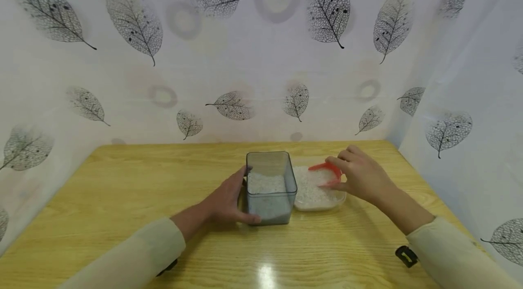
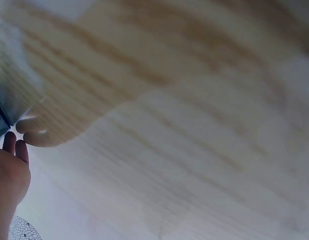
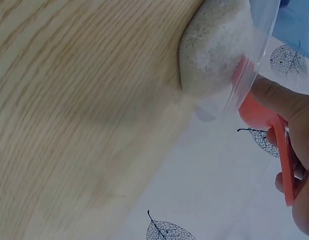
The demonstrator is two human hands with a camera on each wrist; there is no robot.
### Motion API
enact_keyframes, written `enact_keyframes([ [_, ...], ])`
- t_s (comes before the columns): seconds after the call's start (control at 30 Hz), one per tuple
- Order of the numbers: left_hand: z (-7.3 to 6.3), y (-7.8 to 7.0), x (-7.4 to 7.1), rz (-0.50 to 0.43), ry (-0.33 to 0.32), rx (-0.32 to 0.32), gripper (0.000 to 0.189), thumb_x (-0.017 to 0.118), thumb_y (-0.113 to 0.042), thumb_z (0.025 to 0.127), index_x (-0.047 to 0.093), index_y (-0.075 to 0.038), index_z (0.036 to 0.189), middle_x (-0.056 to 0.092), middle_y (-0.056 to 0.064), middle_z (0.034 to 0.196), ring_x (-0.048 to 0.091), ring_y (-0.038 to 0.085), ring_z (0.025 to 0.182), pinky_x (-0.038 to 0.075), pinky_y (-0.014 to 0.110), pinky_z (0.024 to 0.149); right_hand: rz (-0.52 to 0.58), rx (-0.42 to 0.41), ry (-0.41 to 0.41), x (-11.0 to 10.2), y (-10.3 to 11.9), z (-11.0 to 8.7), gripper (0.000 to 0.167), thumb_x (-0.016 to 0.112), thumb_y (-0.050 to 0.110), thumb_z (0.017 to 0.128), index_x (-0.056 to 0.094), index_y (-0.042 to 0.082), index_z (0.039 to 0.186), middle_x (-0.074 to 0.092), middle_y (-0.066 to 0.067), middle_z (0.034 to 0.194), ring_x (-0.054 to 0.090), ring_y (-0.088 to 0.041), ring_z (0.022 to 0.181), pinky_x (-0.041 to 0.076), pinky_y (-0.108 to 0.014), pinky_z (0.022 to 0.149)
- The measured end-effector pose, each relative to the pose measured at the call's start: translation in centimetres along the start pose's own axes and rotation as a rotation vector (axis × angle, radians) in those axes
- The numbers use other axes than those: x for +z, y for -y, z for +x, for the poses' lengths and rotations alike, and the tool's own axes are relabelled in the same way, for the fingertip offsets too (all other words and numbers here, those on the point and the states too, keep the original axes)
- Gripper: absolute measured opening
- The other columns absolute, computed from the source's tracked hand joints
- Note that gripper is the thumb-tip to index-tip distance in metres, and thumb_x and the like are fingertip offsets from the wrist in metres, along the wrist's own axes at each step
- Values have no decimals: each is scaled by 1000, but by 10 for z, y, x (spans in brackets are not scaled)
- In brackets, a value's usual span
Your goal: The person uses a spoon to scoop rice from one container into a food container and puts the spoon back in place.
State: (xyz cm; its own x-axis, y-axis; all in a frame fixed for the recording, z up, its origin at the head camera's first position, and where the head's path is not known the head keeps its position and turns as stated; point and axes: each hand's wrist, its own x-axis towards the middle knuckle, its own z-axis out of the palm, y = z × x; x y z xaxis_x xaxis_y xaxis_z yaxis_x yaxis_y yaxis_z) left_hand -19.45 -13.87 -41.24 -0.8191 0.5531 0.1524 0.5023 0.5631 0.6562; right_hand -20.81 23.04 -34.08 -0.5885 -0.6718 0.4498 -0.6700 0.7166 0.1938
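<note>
A tall grey see-through bin [image 1: 271,211], partly filled with white rice-like grains [image 1: 267,182], stands upright on the table. My left hand [image 1: 226,200] grips it from the left, thumb on the near side and fingers at the far corner. In the left wrist view only part of this hand [image 2: 12,172] shows at the edge. To the right of the bin, a low clear plastic tub [image 1: 320,207] contains more of the grains. My right hand [image 1: 363,176] holds a red scoop [image 1: 337,171] by its handle, its front down in the tub's grains; the right wrist view shows the scoop [image 3: 258,113] over the rim.
The wooden table [image 1: 155,180] extends around both containers. A leaf-patterned white curtain [image 1: 245,66] rises behind its far edge and along both sides. A small black object [image 1: 406,256] shows beside the right sleeve.
</note>
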Motion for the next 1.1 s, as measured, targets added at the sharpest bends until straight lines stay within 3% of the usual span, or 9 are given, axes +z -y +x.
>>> enact_keyframes([
  [0.2,1,1,0,8,-3,2,129,85,-63,65,15,-11,159,37,4,154,35,20,143,32,47,116,-196,-158,-22,-6,-2,3,69,99,33,52,70,3,107,60,-8,85,52,-27,82,49,-36,73],
  [0.37,-1,1,-2,-7,-1,-12,129,86,-61,65,14,-10,159,36,6,154,34,23,143,31,49,116,-291,-193,-87,-3,7,15,65,98,34,56,66,1,102,59,-10,82,51,-28,78,49,-34,65],
  [0.53,0,1,0,-22,-4,18,127,86,-61,65,17,-11,159,38,3,152,37,20,141,33,49,115,-265,-220,-105,3,16,23,64,98,34,56,68,3,103,60,-9,83,53,-27,80,50,-34,68],
  [0.77,2,0,0,0,-13,36,127,86,-63,64,17,-14,159,38,0,153,34,18,144,30,47,118,-168,-340,-61,-8,14,20,67,98,39,53,67,8,104,60,-4,84,52,-24,82,49,-33,72],
  [0.9,4,-1,-2,10,-11,36,127,86,-62,64,17,-13,158,38,2,153,34,19,144,30,46,118,-206,-346,2,-17,9,18,69,98,39,51,66,8,103,59,-4,83,51,-23,81,48,-33,71],
  [1.1,1,2,-1,14,3,13,128,85,-64,65,15,-11,159,37,5,154,33,20,144,30,46,118,-295,-278,63,-18,6,22,68,98,37,52,66,5,103,62,-8,87,52,-26,84,49,-34,72],
])
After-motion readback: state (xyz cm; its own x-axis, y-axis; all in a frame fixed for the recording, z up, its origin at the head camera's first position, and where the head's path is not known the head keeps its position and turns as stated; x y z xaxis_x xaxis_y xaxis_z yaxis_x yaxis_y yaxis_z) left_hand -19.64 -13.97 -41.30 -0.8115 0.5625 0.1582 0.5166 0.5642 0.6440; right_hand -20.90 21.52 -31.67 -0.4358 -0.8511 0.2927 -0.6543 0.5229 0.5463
